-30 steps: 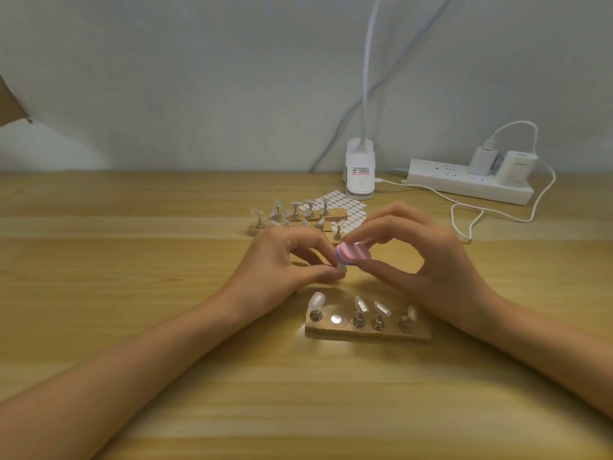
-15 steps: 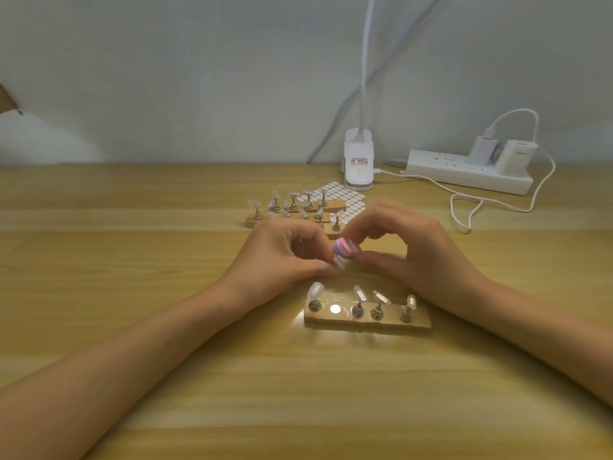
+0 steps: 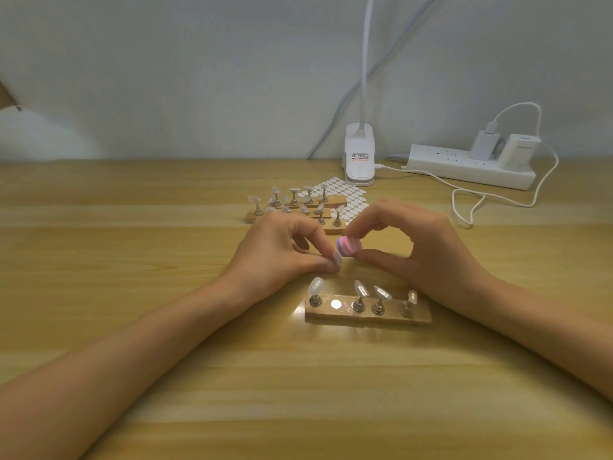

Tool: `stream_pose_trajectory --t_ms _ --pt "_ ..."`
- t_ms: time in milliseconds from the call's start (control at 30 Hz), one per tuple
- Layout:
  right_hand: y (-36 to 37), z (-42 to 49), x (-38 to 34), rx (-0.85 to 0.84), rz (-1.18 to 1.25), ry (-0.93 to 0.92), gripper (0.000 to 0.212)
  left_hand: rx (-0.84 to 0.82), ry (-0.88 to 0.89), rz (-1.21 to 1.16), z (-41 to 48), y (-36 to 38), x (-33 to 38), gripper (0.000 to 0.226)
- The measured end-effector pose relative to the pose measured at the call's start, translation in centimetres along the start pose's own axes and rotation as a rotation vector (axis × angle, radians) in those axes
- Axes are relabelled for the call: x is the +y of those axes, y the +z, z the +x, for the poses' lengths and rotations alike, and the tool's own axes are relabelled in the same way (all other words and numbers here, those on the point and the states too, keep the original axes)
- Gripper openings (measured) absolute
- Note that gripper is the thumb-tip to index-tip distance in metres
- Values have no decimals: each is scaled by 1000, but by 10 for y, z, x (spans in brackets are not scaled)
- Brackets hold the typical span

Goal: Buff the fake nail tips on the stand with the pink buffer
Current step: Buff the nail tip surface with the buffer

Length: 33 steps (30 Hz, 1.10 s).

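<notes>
A small wooden stand (image 3: 368,317) lies on the table in front of me, with several clear nail tips on metal pegs and one bare metal disc (image 3: 335,304) at its second place. Just behind it, my left hand (image 3: 282,257) pinches a single clear nail tip (image 3: 337,258) between thumb and fingers. My right hand (image 3: 418,247) holds the pink and purple buffer (image 3: 447,245) between thumb and forefinger. The buffer's end touches the pinched nail tip.
More wooden stands with nail tips (image 3: 295,207) and a sheet of white adhesive dots (image 3: 345,195) lie behind my hands. A white clip lamp base (image 3: 360,159) stands at the table's back edge. At the back right lies a power strip (image 3: 471,166) with chargers and a looping white cable (image 3: 474,200).
My hands have stayed together behind the stand. The buffer has shifted slightly against the pinched nail tip. The camera view has moved a little.
</notes>
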State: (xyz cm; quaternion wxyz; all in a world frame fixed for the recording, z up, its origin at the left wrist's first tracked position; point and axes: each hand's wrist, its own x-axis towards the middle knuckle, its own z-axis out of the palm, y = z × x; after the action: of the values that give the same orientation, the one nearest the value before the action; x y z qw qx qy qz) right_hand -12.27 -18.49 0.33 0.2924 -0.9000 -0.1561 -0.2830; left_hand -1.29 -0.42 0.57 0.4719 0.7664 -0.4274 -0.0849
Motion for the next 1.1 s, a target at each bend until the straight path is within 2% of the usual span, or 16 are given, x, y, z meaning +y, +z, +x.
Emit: stream_pose_trajectory --t_ms 167,267,367,500,633,767,1100 --pt "1 0 -2 5 15 -7 19 -34 21 4 -1 0 -3 18" --pt "0 0 0 -9 -11 -38 12 -33 15 -7 -1 0 -3 16" --pt "0 1 0 -18 14 23 14 -21 2 -20 -2 0 -2 15" --pt "1 -1 0 -48 -30 -33 13 -19 -5 -32 -3 0 -2 16" --pt "0 -1 0 7 -36 -39 15 -24 3 -20 -2 0 -2 16" --pt "0 -1 0 -50 -2 -39 8 -21 0 -15 -1 0 -1 14" --pt "1 -1 0 -20 -52 -95 12 -7 0 23 -2 0 0 12"
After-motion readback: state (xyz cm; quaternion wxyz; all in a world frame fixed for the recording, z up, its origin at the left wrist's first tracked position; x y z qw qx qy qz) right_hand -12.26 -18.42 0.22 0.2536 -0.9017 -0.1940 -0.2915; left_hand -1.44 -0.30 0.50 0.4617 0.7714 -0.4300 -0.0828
